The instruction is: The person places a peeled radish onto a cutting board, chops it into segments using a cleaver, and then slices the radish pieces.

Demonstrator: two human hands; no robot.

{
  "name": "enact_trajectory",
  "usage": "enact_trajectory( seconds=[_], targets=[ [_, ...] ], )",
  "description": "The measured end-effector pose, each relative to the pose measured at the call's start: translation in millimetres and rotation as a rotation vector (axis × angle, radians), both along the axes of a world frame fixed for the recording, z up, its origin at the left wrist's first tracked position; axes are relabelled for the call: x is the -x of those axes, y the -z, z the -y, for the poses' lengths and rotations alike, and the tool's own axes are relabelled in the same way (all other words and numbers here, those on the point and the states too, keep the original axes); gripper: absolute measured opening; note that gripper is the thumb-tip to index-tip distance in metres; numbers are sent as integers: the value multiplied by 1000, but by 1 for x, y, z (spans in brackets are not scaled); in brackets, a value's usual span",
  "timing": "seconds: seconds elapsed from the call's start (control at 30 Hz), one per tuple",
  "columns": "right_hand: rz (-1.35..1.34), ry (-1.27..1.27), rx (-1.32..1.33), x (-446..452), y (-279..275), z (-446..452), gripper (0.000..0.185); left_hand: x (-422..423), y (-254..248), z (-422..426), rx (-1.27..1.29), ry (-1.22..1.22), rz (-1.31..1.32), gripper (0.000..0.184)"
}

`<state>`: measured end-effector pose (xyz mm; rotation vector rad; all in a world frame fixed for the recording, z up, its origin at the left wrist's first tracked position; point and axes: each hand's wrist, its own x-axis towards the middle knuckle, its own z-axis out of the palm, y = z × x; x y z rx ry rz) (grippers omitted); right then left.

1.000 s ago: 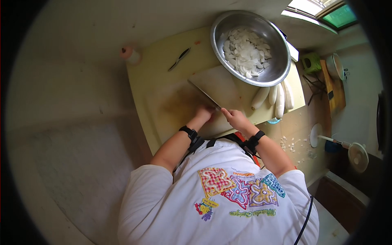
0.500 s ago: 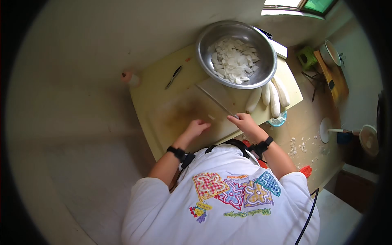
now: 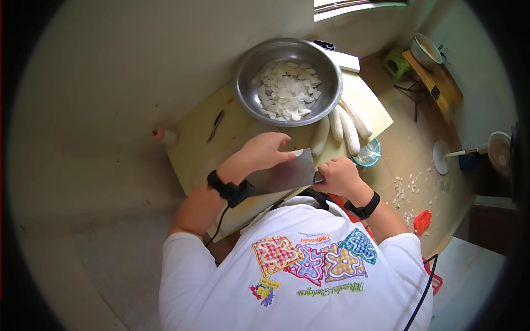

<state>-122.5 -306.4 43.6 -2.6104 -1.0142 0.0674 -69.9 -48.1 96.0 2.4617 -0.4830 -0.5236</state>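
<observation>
My right hand [image 3: 338, 175] is wrapped round the handle of a cleaver [image 3: 287, 175], whose broad blade lies nearly flat and points left over the cutting board. My left hand [image 3: 265, 151] is at the blade's far edge, fingers apart, with a small white piece [image 3: 298, 153] by its fingertips on the blade. Behind the hands stands a large metal bowl [image 3: 243, 83] with several white slices [image 3: 289, 91] in it. Several peeled white radishes [image 3: 349, 131] lie right of the bowl, beyond my right hand.
A peeler [image 3: 216, 126] lies on the yellow table [image 3: 190, 118] at the left, near a pink-topped bottle [image 3: 164, 135]. Below the table's right edge is a blue basin [image 3: 368, 153]. White scraps [image 3: 406, 190], a red bag [image 3: 422, 221] and a fan [image 3: 498, 149] are on the floor side.
The cleaver has turned from edge-on to broad side up. My left hand has moved up and right to its blade. The whole view has shifted, with the bowl now further left.
</observation>
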Motion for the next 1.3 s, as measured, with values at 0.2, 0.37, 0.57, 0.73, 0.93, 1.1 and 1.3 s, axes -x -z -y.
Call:
enact_trajectory(
  seconds=[0.2, 0.37, 0.57, 0.73, 0.93, 1.1, 1.3],
  targets=[
    [104, -98, 10, 7, 0, 20, 37, -28, 38, 42, -90, 253, -293, 32],
    [56, -70, 12, 9, -1, 35, 37, -46, 53, 49, 77, 103, -493, 22],
    [41, -69, -8, 9, 4, 50, 35, -119, 78, 34, 669, -488, -220, 49],
    [-50, -44, -12, 16, 13, 58, 33, -108, 68, -14, 611, -762, -95, 58],
    [-247, 45, -64, 29, 43, 72, 32, -24, 111, -108, 534, -992, -120, 42],
    [-468, 255, -139, 35, 54, 56, 35, 67, 206, -145, 409, -1072, -96, 25],
    [-789, 401, -228, 26, 78, 27, 43, 118, 269, -97, 349, -996, -222, 19]
  ],
)
